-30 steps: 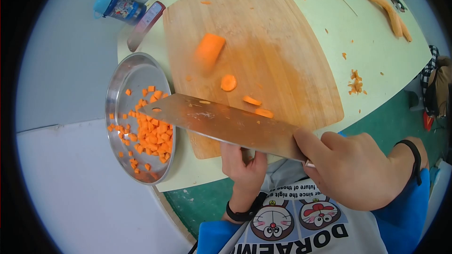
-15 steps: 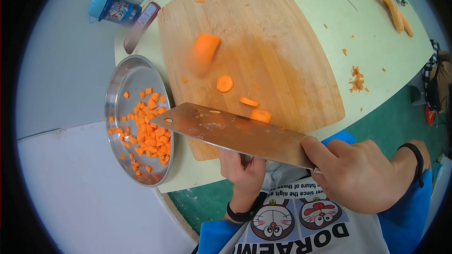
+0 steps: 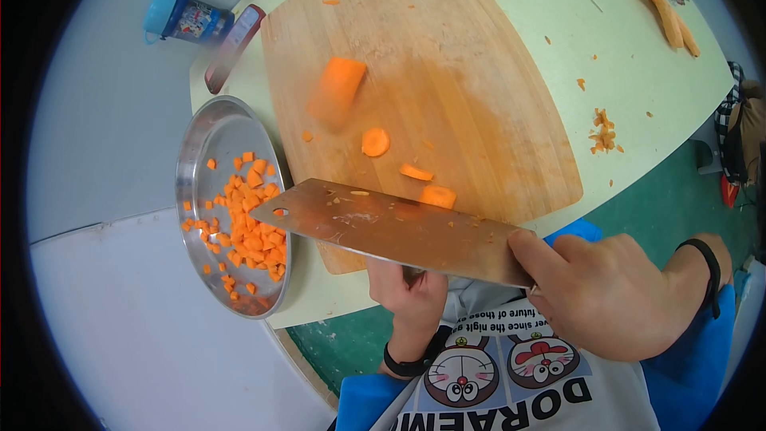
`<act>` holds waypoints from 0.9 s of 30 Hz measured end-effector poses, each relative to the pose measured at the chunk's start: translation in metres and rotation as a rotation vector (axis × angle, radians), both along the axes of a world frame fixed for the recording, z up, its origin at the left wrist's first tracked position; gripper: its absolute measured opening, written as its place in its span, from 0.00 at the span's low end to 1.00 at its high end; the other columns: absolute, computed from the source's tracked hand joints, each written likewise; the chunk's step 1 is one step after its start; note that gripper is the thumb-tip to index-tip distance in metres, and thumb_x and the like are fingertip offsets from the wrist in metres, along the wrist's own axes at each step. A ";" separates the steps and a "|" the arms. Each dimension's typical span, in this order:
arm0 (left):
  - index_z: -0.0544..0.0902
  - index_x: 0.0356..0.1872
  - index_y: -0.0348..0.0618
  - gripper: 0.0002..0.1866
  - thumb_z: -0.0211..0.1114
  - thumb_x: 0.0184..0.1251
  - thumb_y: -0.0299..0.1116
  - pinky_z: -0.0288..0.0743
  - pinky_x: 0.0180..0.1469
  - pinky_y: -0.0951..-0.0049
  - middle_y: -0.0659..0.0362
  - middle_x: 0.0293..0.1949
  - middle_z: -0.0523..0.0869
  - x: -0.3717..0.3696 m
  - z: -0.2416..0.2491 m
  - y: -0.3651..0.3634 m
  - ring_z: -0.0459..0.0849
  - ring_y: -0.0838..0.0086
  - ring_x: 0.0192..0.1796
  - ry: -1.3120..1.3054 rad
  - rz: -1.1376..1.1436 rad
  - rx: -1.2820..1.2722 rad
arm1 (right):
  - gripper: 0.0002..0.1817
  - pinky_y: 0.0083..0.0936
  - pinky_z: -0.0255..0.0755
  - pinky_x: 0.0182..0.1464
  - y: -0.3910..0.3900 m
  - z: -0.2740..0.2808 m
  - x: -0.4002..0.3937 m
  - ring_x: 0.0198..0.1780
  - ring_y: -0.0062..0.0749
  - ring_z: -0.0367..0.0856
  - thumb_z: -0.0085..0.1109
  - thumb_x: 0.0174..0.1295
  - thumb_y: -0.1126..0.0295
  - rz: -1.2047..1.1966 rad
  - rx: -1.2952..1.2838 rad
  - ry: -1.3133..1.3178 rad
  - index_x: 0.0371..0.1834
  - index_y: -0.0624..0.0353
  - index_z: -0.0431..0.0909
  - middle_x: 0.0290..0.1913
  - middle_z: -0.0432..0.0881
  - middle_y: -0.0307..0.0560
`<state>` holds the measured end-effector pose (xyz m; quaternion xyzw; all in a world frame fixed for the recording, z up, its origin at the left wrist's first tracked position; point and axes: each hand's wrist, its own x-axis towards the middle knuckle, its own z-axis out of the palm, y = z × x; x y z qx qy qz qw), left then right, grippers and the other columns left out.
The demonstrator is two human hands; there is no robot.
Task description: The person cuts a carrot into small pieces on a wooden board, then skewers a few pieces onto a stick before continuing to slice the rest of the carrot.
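Observation:
My right hand (image 3: 610, 291) is wrapped round the handle end of a broad kitchen cleaver (image 3: 399, 227). The blade's flat face is turned up, with small orange bits stuck to it, and its tip reaches over the rim of a steel tray (image 3: 185, 183). Below the blade is my left hand (image 3: 411, 295); most of its fingers are hidden by the metal. On the cutting board (image 3: 471, 96) lie a thick carrot chunk (image 3: 337, 88), a round carrot slice (image 3: 376, 142), a thin carrot slice (image 3: 416, 172) and a carrot piece (image 3: 438, 196) partly covered by the cleaver. Diced carrot (image 3: 255, 235) is heaped in the tray.
Toward the table's far right are peeled long roots (image 3: 658, 8) and a small pile of peelings (image 3: 604, 132). A red-edged phone-like object (image 3: 234, 48) rests left of the board, near a blue bottle (image 3: 190, 17). The table's near edge runs under my wrists.
The whole view has shifted slightly, so the board and carrot pieces appear a little further left. Both hands and the cleaver hold nearly the same pose.

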<state>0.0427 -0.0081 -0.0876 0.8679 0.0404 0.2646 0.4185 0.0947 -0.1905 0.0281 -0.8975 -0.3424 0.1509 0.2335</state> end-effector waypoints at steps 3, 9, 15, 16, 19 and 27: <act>0.78 0.41 0.30 0.16 0.68 0.49 0.22 0.73 0.44 0.69 0.47 0.40 0.81 0.001 0.001 -0.001 0.81 0.57 0.40 -0.009 0.012 0.001 | 0.08 0.28 0.66 0.10 -0.001 -0.002 0.003 0.10 0.33 0.73 0.55 0.46 0.75 0.003 -0.009 0.026 0.25 0.65 0.65 0.10 0.69 0.45; 0.78 0.40 0.32 0.17 0.69 0.46 0.21 0.73 0.44 0.71 0.49 0.39 0.81 0.001 0.008 -0.001 0.80 0.59 0.40 0.034 -0.011 0.005 | 0.09 0.29 0.67 0.11 0.002 0.001 0.009 0.11 0.34 0.74 0.55 0.46 0.75 0.030 -0.055 0.102 0.25 0.65 0.65 0.10 0.69 0.46; 0.78 0.36 0.35 0.18 0.73 0.41 0.19 0.73 0.40 0.72 0.51 0.37 0.81 0.005 0.010 0.000 0.80 0.63 0.36 0.013 -0.024 -0.004 | 0.19 0.33 0.71 0.21 0.003 0.009 0.024 0.21 0.43 0.77 0.60 0.47 0.74 0.058 -0.145 0.379 0.42 0.64 0.67 0.20 0.74 0.48; 0.78 0.36 0.35 0.18 0.73 0.41 0.19 0.73 0.40 0.72 0.51 0.37 0.81 0.005 0.008 0.000 0.80 0.63 0.36 0.011 -0.022 -0.004 | 0.19 0.33 0.71 0.21 0.005 0.009 0.026 0.21 0.43 0.77 0.60 0.47 0.74 0.059 -0.146 0.378 0.42 0.64 0.67 0.20 0.74 0.48; 0.78 0.38 0.35 0.19 0.73 0.41 0.19 0.73 0.38 0.74 0.51 0.37 0.81 0.007 0.005 0.000 0.79 0.64 0.36 -0.038 -0.029 -0.013 | 0.10 0.33 0.71 0.16 0.013 0.010 0.030 0.18 0.45 0.79 0.55 0.44 0.78 0.102 -0.079 0.346 0.28 0.68 0.64 0.15 0.73 0.51; 0.78 0.39 0.33 0.18 0.71 0.44 0.18 0.75 0.38 0.74 0.49 0.39 0.81 0.006 0.006 -0.005 0.80 0.65 0.36 0.009 0.017 -0.012 | 0.09 0.36 0.73 0.21 0.013 0.009 0.027 0.22 0.47 0.79 0.54 0.45 0.80 0.035 -0.140 0.312 0.30 0.69 0.67 0.19 0.75 0.55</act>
